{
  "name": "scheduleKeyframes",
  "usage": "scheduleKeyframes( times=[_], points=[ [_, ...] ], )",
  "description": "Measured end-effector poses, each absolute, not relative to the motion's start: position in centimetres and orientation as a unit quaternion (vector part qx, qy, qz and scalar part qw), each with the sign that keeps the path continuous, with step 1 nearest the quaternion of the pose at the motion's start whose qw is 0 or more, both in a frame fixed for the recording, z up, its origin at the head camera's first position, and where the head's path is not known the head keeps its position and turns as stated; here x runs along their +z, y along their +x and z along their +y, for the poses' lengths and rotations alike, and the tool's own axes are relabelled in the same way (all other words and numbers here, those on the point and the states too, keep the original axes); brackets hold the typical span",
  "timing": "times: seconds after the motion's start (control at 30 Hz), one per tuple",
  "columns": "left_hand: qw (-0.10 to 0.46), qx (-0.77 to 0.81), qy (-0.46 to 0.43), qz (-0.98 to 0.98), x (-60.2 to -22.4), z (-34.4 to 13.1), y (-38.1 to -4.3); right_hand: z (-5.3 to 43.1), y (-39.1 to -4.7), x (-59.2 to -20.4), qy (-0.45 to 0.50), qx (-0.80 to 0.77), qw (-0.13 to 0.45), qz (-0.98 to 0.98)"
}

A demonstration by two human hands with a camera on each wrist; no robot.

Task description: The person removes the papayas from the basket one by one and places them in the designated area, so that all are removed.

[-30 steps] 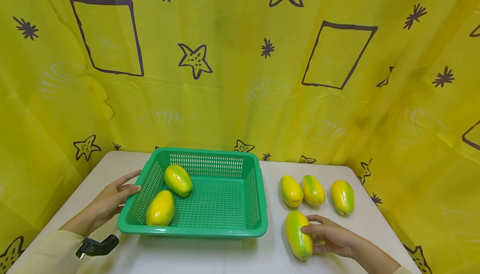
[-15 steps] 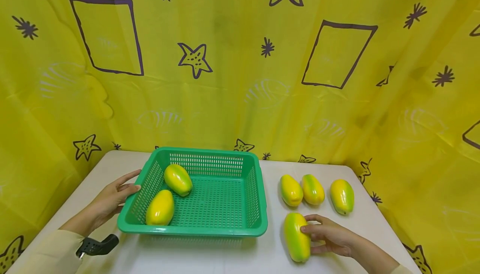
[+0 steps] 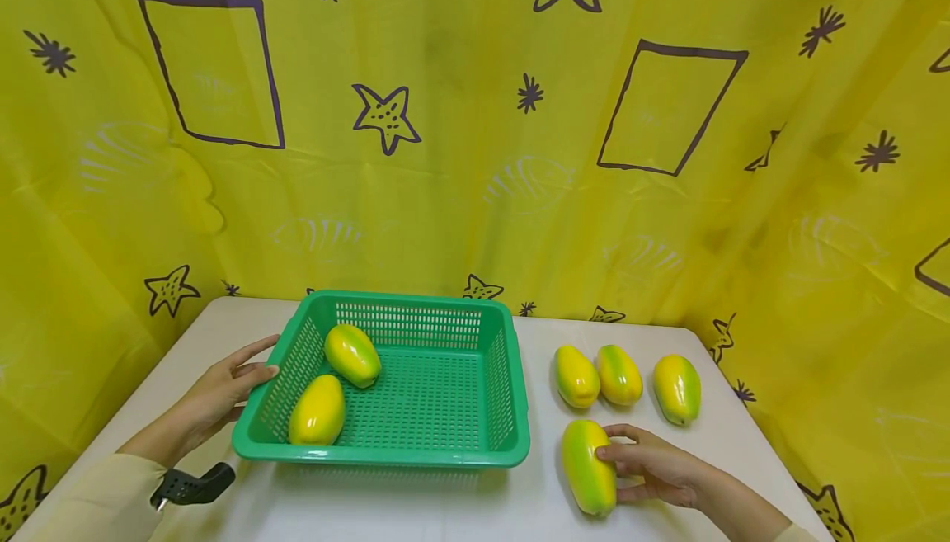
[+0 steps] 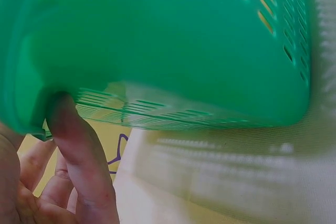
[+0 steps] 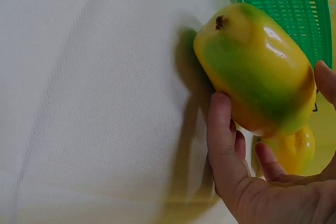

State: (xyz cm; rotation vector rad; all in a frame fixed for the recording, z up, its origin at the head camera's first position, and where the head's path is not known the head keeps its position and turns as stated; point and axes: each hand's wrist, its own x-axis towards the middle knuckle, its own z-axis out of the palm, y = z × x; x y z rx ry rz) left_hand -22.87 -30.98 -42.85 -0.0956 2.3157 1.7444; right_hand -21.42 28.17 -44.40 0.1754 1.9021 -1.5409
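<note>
In the head view my right hand [image 3: 653, 468] holds a yellow-green papaya [image 3: 589, 468] low over the near right part of the table, thumb on top and fingers at its right side. The right wrist view shows the dark stem end of that papaya [image 5: 252, 66] pointing away from the fingers. My left hand [image 3: 226, 389] grips the left rim of a green plastic basket [image 3: 386, 457], with the thumb on the rim. From the left wrist, a finger [image 4: 84, 156] presses up under the rim. Two papayas, one behind [image 3: 352, 355] and one in front [image 3: 317, 411], lie in the basket's left half.
Behind the held papaya, three more lie on the white table [image 3: 445, 509]: a left one [image 3: 576, 377], a middle one [image 3: 620, 375] close beside it, and a right one [image 3: 677, 389] farther off. A yellow patterned curtain [image 3: 460, 195] hangs round the table's back and sides.
The papaya in my right hand has shifted slightly left and turned a little, mostly in the first half second. The left hand and the basket have stayed in place.
</note>
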Motion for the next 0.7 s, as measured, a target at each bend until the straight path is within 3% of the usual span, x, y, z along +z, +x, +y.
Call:
scheduleKeyframes(
  times=[0.7],
  points=[
    [0.119,0.599,-0.030,0.791,-42.9,-31.0,-22.9,29.5,-22.0,-43.1,0.030,-0.547,0.330,0.769]
  ],
)
